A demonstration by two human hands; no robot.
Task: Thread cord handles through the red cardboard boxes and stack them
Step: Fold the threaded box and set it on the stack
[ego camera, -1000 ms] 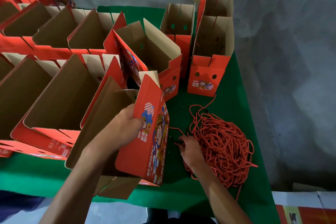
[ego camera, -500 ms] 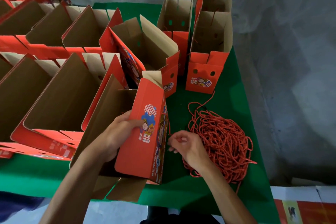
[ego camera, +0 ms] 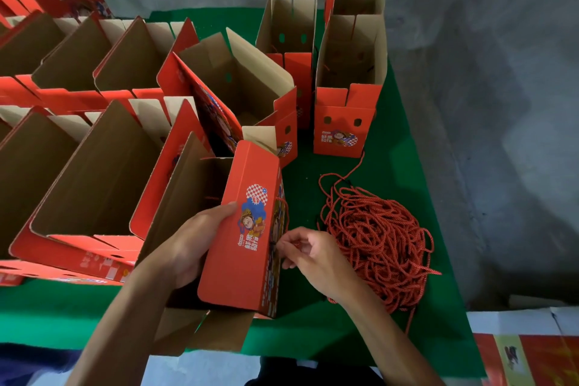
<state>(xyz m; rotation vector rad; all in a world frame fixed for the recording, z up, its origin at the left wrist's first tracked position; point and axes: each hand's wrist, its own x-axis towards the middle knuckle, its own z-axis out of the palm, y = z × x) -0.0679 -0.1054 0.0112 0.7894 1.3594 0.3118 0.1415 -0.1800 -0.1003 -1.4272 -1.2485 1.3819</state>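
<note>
Red cardboard box [ego camera: 241,229] stands tilted at the near edge of the green table [ego camera: 404,166], the only view being the head camera. The left hand [ego camera: 188,241] grips its wall, thumb on the printed face, fingers hidden inside. The right hand [ego camera: 313,255] pinches a cord end [ego camera: 283,241] at the box's side panel, just beside the tangled cord pile [ego camera: 379,244]. More open boxes [ego camera: 103,147] crowd the left. Likely risks: the frayed end missing the small hole, or the trailing cord snagging in the pile and dragging loops along.
</note>
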